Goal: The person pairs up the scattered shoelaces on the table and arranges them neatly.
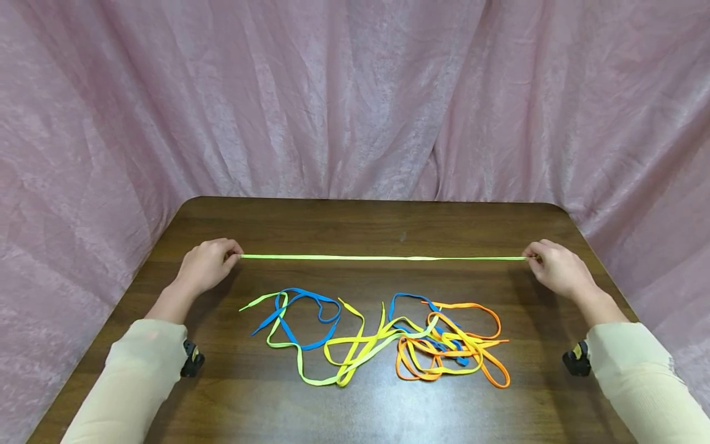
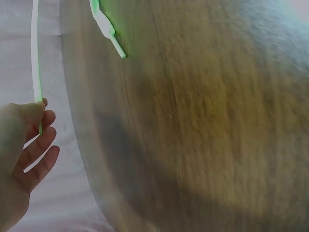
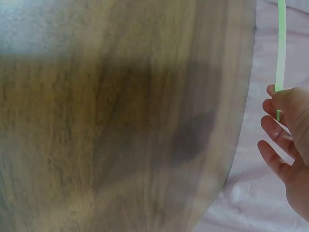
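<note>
A light green shoelace (image 1: 344, 258) stretches straight across the far half of the table in the head view. My left hand (image 1: 208, 264) pinches one end between thumb and forefinger; my right hand (image 1: 557, 266) pinches the other end. In the left wrist view, the lace (image 2: 35, 53) runs up from the left hand (image 2: 24, 150), its tip poking out below the thumb. The right wrist view likewise has the lace (image 3: 280, 43) rising from the right hand (image 3: 289, 135), with the other fingers loosely spread.
Nearer me lies a loose tangle: a blue lace (image 1: 327, 336), another light green lace (image 1: 301, 364), yellow laces (image 1: 355, 340) and an orange lace (image 1: 499, 320). They overlap most at the right. Pink curtains (image 1: 355, 98) hang behind the brown table (image 1: 266, 222).
</note>
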`<act>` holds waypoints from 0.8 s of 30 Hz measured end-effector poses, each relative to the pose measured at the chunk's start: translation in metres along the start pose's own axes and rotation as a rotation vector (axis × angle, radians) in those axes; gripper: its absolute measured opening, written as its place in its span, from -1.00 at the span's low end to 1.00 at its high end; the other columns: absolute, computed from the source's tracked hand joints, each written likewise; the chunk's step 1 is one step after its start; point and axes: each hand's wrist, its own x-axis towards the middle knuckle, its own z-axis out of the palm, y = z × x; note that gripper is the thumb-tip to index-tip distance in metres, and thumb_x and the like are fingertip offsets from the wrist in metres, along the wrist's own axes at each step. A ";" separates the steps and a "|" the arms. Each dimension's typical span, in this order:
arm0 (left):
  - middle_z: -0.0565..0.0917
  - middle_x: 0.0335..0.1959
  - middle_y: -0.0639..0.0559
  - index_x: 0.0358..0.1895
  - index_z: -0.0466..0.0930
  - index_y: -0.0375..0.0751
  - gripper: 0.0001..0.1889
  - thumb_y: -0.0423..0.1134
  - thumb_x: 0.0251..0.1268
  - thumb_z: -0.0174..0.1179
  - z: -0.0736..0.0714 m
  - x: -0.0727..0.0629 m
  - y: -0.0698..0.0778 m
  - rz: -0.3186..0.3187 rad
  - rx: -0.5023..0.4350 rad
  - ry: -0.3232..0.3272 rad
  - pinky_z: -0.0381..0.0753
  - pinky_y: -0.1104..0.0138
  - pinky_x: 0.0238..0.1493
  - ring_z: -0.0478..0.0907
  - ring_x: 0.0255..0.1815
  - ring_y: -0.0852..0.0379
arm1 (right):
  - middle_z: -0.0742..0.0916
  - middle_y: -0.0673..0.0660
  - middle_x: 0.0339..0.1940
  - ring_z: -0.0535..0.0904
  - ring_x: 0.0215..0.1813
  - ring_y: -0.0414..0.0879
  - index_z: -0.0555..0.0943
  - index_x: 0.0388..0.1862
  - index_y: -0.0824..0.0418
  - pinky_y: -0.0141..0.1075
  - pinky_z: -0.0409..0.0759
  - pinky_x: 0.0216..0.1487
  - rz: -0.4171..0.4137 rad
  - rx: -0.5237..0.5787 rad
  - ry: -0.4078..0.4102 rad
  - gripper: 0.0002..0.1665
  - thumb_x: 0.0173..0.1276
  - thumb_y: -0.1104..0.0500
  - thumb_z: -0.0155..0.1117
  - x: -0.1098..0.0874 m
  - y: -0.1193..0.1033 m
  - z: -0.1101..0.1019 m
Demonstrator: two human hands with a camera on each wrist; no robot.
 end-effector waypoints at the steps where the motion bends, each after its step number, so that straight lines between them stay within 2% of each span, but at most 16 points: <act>1: 0.66 -0.34 0.00 -0.33 0.62 -0.09 -0.94 -0.29 0.19 0.15 0.000 0.002 0.000 -0.003 0.000 0.000 0.46 0.06 -0.48 0.55 -0.46 0.00 | 0.59 0.04 -0.46 0.46 -0.48 -0.12 0.60 -0.38 0.19 -0.22 0.36 -0.55 0.003 0.001 0.000 -0.86 0.08 0.37 0.22 0.001 0.001 0.000; 6: 0.66 -0.33 -0.04 -0.31 0.62 -0.11 -0.92 -0.28 0.20 0.14 0.002 0.008 0.000 -0.035 -0.002 -0.024 0.45 0.07 -0.50 0.55 -0.46 -0.01 | 0.58 0.09 -0.46 0.45 -0.49 -0.09 0.61 -0.42 0.24 -0.22 0.37 -0.53 -0.005 0.007 0.038 -0.88 0.04 0.39 0.21 0.006 0.005 0.002; 15: 0.65 -0.33 -0.06 -0.28 0.61 -0.11 -0.90 -0.24 0.24 0.10 0.001 0.023 -0.003 -0.121 0.000 -0.049 0.44 0.07 -0.53 0.55 -0.46 -0.07 | 0.55 0.10 -0.47 0.46 -0.46 -0.06 0.59 -0.37 0.26 -0.19 0.36 -0.50 0.047 0.011 -0.046 -0.90 0.11 0.35 0.18 0.022 0.009 0.006; 18: 0.65 -0.32 -0.08 -0.27 0.60 -0.12 -0.89 -0.24 0.25 0.09 0.000 0.028 -0.004 -0.146 -0.006 -0.049 0.42 0.09 -0.56 0.54 -0.48 -0.07 | 0.55 0.09 -0.47 0.45 -0.45 -0.06 0.57 -0.35 0.25 -0.18 0.36 -0.49 0.045 0.013 -0.040 -0.88 0.10 0.36 0.16 0.029 0.008 0.007; 24: 0.64 -0.29 -0.12 -0.25 0.60 -0.16 -0.87 -0.25 0.25 0.07 -0.001 0.035 -0.008 -0.190 -0.008 -0.048 0.44 0.03 -0.51 0.55 -0.40 -0.15 | 0.55 0.11 -0.47 0.46 -0.43 -0.03 0.47 -0.39 0.24 -0.16 0.36 -0.47 0.051 0.018 -0.019 -0.90 0.08 0.37 0.13 0.040 0.006 0.011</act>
